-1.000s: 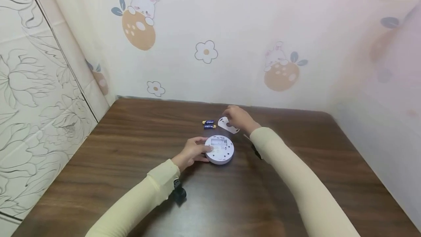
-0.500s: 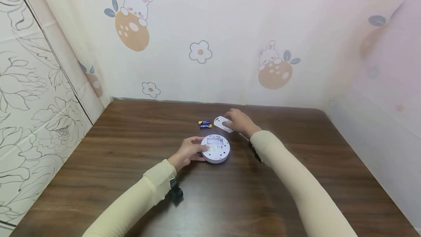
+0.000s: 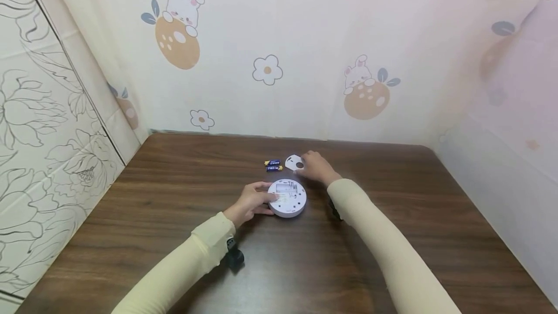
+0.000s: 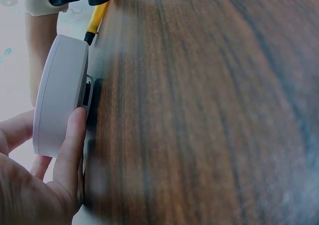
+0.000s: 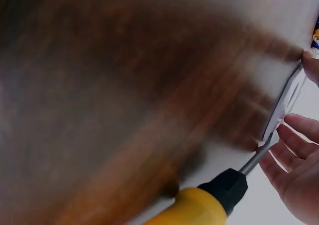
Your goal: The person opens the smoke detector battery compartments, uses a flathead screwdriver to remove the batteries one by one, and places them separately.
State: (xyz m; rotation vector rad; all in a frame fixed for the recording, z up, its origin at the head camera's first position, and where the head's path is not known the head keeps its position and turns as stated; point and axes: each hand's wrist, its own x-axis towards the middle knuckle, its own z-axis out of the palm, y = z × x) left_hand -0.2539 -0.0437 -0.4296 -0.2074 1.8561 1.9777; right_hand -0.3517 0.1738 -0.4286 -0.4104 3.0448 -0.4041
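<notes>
Head looks down; wrists close (table [image 3: 174, 197] shared).

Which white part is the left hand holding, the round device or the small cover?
The round device: the left hand grips its near-left edge. The small cover lies farther back beside the batteries, under the right hand.

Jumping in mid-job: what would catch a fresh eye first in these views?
First, the round white device at mid-table, its open back facing up, gripped at its edge by the left hand. Just behind it, the right hand holds a small white cover plate, with two blue batteries lying to that plate's left. A yellow-handled screwdriver lies by the right hand.
</notes>
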